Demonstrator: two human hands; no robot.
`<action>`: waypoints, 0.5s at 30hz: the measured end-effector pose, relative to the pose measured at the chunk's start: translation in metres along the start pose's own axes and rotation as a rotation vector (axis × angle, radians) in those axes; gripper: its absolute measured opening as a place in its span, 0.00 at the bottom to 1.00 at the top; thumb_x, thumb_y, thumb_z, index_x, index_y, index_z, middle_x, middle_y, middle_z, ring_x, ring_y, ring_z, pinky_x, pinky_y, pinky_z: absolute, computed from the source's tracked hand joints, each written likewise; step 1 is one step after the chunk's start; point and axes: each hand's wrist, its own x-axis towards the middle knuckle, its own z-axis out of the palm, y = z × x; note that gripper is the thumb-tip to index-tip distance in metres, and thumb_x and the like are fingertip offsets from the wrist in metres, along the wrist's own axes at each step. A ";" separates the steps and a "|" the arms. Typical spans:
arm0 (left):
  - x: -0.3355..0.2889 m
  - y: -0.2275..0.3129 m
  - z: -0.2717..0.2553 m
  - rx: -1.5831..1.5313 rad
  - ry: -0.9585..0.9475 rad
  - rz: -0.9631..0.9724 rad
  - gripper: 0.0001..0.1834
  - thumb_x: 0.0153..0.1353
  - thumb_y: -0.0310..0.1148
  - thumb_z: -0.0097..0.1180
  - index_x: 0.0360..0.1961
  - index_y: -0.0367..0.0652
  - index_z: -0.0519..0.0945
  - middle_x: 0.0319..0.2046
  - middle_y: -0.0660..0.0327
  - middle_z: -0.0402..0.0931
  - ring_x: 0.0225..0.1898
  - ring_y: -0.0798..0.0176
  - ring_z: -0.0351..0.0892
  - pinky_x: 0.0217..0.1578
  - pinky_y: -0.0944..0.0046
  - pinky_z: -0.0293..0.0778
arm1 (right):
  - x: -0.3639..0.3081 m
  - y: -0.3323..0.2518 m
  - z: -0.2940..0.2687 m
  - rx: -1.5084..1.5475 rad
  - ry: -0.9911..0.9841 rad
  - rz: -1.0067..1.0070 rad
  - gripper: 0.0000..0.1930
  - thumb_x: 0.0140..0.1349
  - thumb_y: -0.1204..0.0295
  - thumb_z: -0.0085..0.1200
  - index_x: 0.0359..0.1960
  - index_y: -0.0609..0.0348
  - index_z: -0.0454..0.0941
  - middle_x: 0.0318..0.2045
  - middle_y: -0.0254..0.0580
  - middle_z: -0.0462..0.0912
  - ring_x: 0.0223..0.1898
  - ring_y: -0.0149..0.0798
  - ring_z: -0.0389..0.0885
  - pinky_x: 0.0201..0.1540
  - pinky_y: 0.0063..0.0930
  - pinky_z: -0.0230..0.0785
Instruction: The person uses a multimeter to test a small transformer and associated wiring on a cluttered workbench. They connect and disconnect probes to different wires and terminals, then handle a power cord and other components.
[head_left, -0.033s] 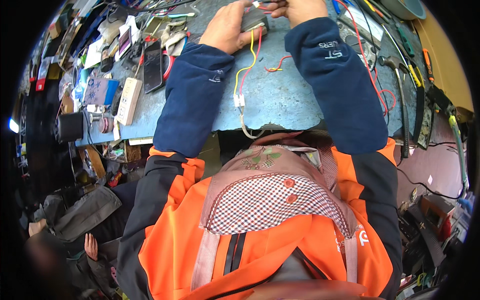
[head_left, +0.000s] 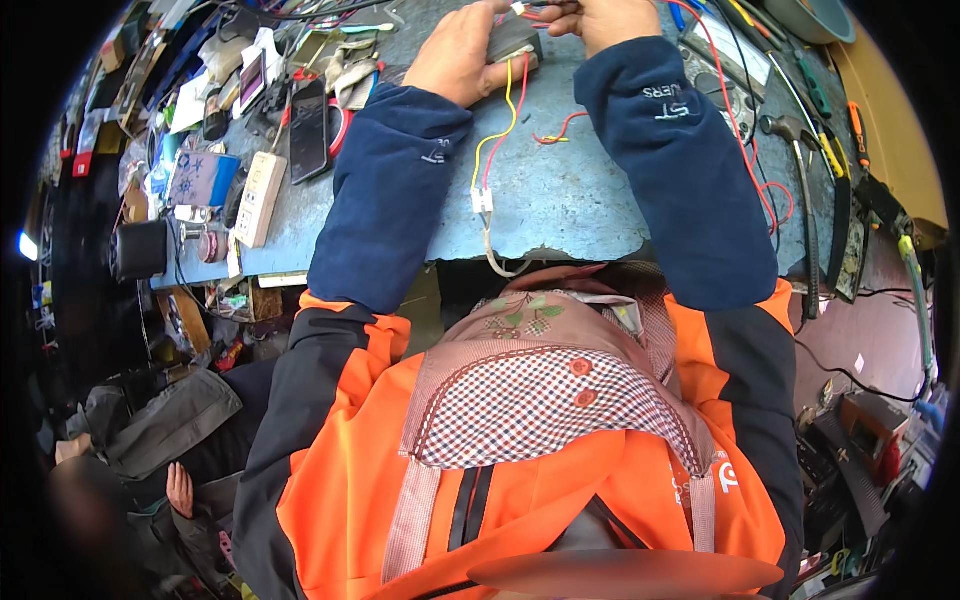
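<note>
At the top edge, my left hand (head_left: 452, 55) is closed around a dark grey box-shaped part (head_left: 513, 42), its thumb along the near side. My right hand (head_left: 612, 22) is beside it, fingers curled in a pinch on a thin red wire; the fingertips are partly cut off by the picture's edge. A small white connector (head_left: 518, 8) shows between the hands. From the box, a yellow wire (head_left: 492, 140) and a red one run toward me to a white plug (head_left: 482, 200). A pale cable (head_left: 491, 250) continues from it over the table edge.
The blue worktable (head_left: 560, 210) holds a short red-yellow wire piece (head_left: 560, 130). Left are a black phone (head_left: 309, 132), a pale power strip (head_left: 260, 200) and clutter. Right are a hammer (head_left: 800, 150), screwdrivers and a long red wire (head_left: 740, 140). Another person's hand (head_left: 180, 490) shows lower left.
The whole view has shifted very slightly. Both hands keep their places and their hold.
</note>
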 end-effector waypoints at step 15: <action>0.000 0.003 -0.003 -0.024 0.081 0.082 0.32 0.55 0.38 0.71 0.57 0.33 0.75 0.43 0.41 0.80 0.44 0.38 0.80 0.47 0.50 0.77 | 0.000 0.003 -0.002 0.000 0.000 0.004 0.09 0.73 0.66 0.57 0.38 0.59 0.79 0.26 0.44 0.85 0.21 0.37 0.84 0.20 0.29 0.76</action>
